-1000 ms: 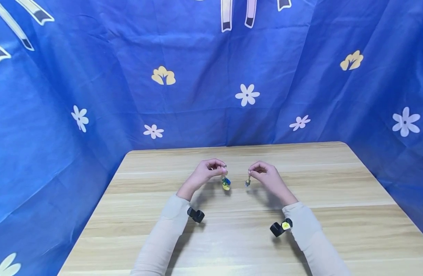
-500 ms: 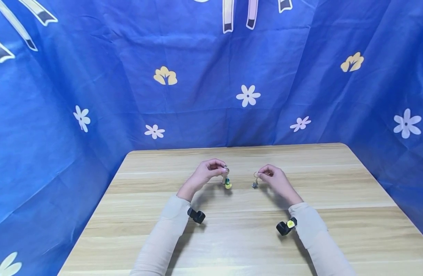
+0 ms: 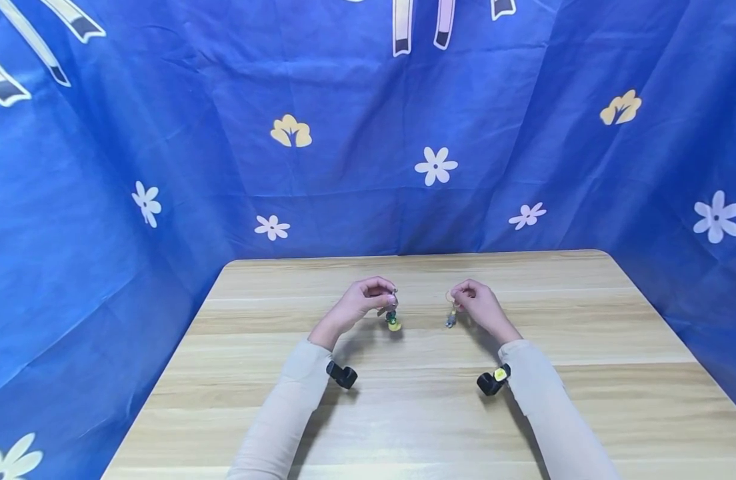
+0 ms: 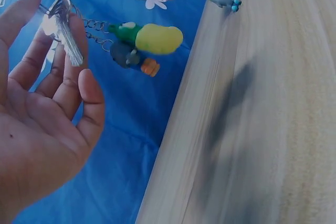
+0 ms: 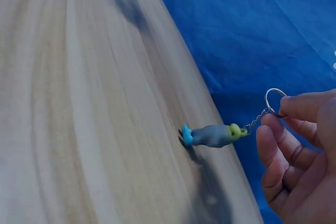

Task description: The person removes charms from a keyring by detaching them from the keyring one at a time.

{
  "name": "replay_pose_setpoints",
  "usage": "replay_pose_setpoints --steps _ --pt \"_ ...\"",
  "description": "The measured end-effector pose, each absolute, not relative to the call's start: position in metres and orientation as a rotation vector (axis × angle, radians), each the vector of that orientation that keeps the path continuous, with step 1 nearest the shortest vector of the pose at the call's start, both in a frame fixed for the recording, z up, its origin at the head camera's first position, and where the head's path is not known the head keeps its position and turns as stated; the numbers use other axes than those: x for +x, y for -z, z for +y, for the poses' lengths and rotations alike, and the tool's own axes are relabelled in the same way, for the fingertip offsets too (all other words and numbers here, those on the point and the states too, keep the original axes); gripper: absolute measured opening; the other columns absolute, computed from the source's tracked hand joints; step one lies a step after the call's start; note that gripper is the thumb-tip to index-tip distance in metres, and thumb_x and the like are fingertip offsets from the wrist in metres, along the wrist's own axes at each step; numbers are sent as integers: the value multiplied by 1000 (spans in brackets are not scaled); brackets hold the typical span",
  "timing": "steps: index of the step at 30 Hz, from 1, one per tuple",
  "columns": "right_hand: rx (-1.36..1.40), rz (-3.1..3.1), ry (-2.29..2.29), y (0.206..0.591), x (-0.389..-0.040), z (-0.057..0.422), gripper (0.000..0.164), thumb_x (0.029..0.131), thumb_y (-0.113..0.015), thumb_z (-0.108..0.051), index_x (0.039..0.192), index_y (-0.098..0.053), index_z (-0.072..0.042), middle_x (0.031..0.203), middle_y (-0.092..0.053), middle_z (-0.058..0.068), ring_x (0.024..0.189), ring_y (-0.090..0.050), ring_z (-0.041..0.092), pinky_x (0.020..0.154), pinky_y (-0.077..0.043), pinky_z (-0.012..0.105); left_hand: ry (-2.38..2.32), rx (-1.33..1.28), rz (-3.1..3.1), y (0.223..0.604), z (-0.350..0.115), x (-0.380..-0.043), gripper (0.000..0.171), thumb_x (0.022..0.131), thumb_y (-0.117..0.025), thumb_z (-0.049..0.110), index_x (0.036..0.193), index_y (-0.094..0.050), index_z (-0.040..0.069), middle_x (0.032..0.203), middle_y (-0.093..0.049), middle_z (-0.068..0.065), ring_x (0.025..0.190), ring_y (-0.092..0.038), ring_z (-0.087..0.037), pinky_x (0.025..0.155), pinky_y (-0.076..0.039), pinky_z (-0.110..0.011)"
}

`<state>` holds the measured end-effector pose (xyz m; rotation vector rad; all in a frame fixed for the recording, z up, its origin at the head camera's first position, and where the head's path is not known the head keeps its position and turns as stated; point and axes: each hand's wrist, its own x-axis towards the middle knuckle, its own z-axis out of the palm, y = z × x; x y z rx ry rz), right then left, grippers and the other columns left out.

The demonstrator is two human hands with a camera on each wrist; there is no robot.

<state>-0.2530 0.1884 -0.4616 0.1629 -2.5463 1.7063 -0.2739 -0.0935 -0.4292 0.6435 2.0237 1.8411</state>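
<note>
Between its thumb and fingers, my left hand (image 3: 357, 305) pinches a key ring above the table. A silver key (image 4: 67, 34) hangs from it, lying against the fingers in the left wrist view. Two short chains bear a green and yellow figure charm (image 4: 157, 39) and a dark blue one with an orange end (image 4: 125, 54). My right hand (image 3: 481, 307) pinches the metal ring (image 5: 267, 98) of another keychain. From its chain dangles a grey figure charm (image 5: 211, 136) with a yellow-green top and light blue feet, over the table in the head view.
Both hands are above a light wooden table (image 3: 404, 413). A blue cloth (image 3: 344, 187) with flowers hangs behind and along the sides. Black wrist cameras sit on the left sleeve (image 3: 278, 413) and the right sleeve (image 3: 554, 413).
My right hand has moved right with the grey charm's keychain, widening the space between the hands. The left hand stays nearly in place while its charms turn and swing.
</note>
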Motion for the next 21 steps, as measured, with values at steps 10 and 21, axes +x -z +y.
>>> replay_pose_setpoints --steps 10,21 --pt "107 -2615 -1709 474 -279 183 21 96 -52 -11 103 -61 6 77 -66 8 65 -58 13 63 -49 24 -1780 587 2040 430 -100 -276 27 89 -64 5 113 -60 -5 84 -68 12 80 -65 -3 78 -52 -27" --pt "-25 -2770 -1671 474 -297 181 22 96 -52 -15 102 -61 4 75 -63 6 63 -55 11 57 -45 22 -1783 597 2000 428 -107 -281 26 88 -63 4 112 -60 -6 84 -68 12 80 -65 -3 86 -54 -33"
